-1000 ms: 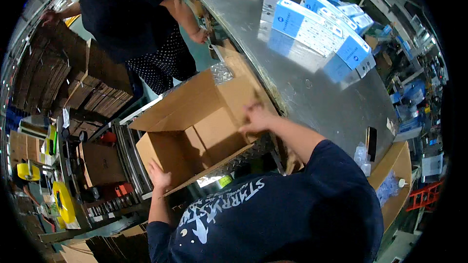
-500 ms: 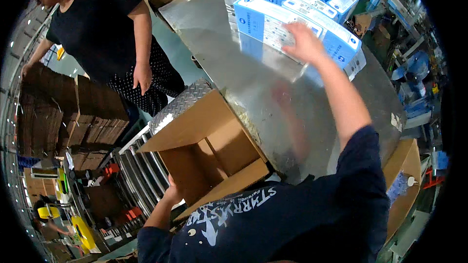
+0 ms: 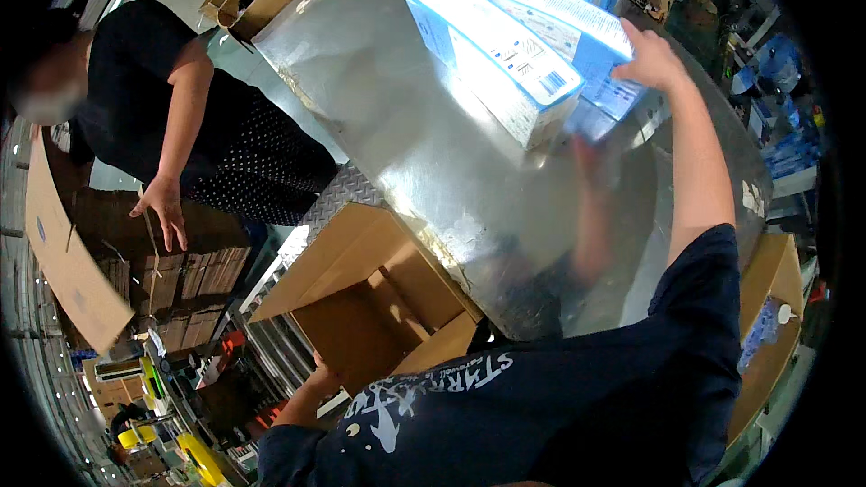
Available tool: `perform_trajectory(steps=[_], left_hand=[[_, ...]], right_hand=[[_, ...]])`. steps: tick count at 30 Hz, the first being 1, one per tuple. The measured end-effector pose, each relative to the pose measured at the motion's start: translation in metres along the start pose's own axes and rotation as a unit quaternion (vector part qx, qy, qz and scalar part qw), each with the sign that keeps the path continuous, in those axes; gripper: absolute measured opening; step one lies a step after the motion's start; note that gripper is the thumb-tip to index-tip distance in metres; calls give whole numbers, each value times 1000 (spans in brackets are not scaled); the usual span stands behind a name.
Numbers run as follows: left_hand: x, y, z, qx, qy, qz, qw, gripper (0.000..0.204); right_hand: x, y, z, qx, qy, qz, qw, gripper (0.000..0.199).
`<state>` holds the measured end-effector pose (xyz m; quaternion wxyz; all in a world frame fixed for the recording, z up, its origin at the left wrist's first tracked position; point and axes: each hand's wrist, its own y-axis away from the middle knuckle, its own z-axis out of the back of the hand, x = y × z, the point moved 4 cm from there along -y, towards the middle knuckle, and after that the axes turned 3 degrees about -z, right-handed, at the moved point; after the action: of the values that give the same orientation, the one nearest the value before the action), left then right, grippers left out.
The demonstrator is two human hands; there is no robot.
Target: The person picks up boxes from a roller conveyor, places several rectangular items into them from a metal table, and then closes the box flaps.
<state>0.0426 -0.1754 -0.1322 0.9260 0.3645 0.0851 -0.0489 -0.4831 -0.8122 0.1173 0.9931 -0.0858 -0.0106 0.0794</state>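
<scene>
An open, empty-looking brown cardboard carton (image 3: 356, 329) tilts beside the metal table, its flaps spread. My left hand (image 3: 322, 379) grips its near left edge, most of the fingers hidden by the carton. On the table's far part stand several long blue-and-white boxes. My right hand (image 3: 657, 59) is at the right end of the second box (image 3: 564, 13), thumb on one side and fingers on the other. In front of it, the nearest blue-and-white box (image 3: 505, 54) stands at an angle, apart from my hands.
The metal table (image 3: 388, 99) curves round ahead of me. At left, a person in black (image 3: 144, 99) handles a flat cardboard sheet (image 3: 68, 234) by a stack of folded cartons (image 3: 189, 280). Rollers (image 3: 280, 347) run under my carton. Another carton (image 3: 767, 334) stands at right.
My right hand has moved right, from the nearest box's face to the end of the box behind. The nearest box has swung askew. The other person has lifted a cardboard sheet off the stack.
</scene>
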Motion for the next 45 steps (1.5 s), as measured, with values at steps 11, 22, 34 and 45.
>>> perform_trajectory(steps=[11,22,34,45], left_hand=[[-51,-2,148,198,50,173,964,28],[-186,-218,412,-275,673,-67,683,70],[-211,-186,367,-86,715,-145,679,64],[-171,-117,347,-199,551,-316,746,78]], right_hand=[[67,-119,-51,-144,96,68,983,56],[128,4,4,73,-90,150,982,75],[65,149,-43,360,-673,-90,640,67],[85,235,-6,343,-486,11,804,83]])
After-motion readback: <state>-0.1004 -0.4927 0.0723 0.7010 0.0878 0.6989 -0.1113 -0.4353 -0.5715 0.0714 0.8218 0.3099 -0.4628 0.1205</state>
